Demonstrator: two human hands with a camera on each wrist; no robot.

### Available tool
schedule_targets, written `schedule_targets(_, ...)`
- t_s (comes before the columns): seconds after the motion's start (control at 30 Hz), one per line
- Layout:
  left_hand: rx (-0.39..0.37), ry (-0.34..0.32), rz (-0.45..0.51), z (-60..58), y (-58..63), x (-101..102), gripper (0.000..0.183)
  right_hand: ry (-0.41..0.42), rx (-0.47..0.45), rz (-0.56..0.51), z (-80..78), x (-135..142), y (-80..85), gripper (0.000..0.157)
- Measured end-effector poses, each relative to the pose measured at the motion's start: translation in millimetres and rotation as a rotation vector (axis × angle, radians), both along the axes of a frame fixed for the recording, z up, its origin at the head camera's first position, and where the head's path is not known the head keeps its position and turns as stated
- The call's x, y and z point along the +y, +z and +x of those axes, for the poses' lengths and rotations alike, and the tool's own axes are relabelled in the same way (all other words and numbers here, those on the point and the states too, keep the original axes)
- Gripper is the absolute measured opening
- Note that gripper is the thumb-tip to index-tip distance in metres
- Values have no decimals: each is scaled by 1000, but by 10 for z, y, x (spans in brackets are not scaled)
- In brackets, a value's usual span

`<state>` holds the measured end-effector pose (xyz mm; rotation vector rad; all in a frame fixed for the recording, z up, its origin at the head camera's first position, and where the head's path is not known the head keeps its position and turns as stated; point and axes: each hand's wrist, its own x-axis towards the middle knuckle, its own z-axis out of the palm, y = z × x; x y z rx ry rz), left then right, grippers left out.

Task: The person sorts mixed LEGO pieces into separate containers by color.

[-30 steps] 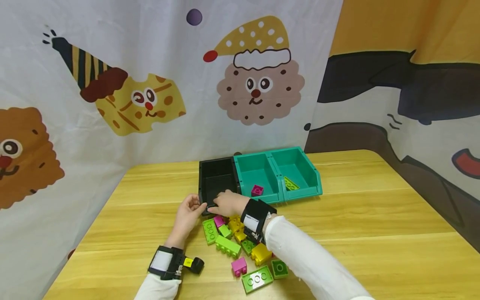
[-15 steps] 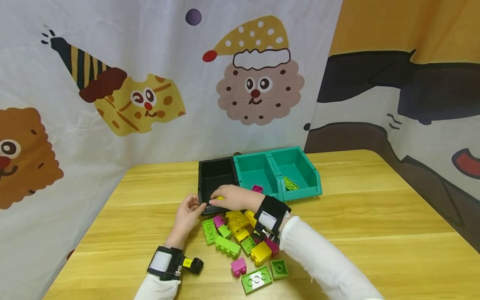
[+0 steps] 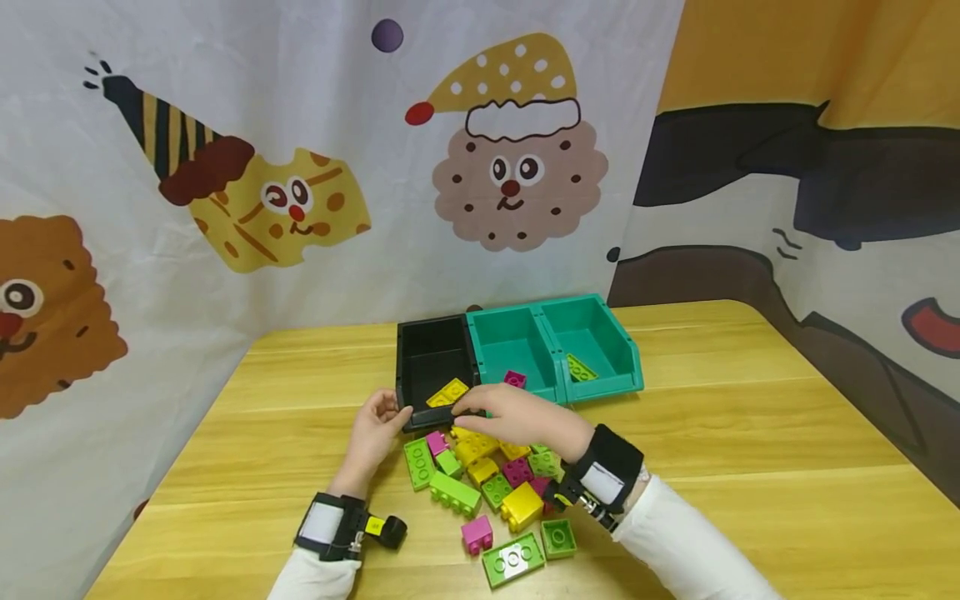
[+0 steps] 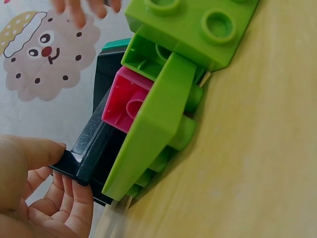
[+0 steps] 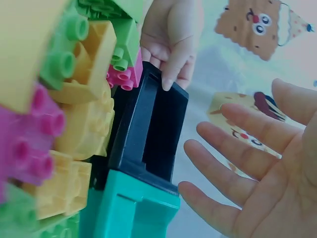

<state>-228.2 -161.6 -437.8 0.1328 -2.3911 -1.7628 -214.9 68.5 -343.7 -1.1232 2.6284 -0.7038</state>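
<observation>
My left hand (image 3: 378, 429) pinches the front left corner of the black bin (image 3: 431, 346), thumb on top of the rim and fingers curled below it, as the left wrist view shows. A yellow building brick (image 3: 448, 392) lies inside that bin near its front. Over the bin's front right corner hovers my right hand (image 3: 517, 414), its fingers extended and holding nothing in the right wrist view. Beneath it is a pile of loose bricks, among them a long lime brick (image 3: 456, 493), a yellow brick (image 3: 522, 507) and a pink brick (image 3: 477, 534).
Two joined teal bins (image 3: 636, 367) stand right of the black one. The nearer holds a magenta brick (image 3: 514, 379), the farther a lime triangular piece (image 3: 581, 367). A printed cloth (image 3: 315, 75) hangs behind the wooden table (image 3: 750, 433).
My right hand has let go of the yellow brick inside the black bin and drawn back to the right. The left hand keeps its hold on the bin's corner.
</observation>
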Motion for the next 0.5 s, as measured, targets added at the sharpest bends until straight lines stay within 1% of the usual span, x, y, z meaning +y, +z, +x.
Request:
schedule_targets(0.13, -2, -1, -12, -6, -14, -1, 20, -20, -21, -44, 79, 172, -102, 35)
schedule_targets(0.3, -15, 0, -13, -13, -17, -4, 20, -38, -35, -66, 144, 344, -209, 37)
schedule_targets(0.43, -15, 1, -2, -15, -10, -9, 19, -31, 2, -98, 168, 441, -249, 36)
schedule_targets(0.5, -17, 4, 1, -15, -8, -11, 19, -38, 5, -110, 174, 485, -263, 37)
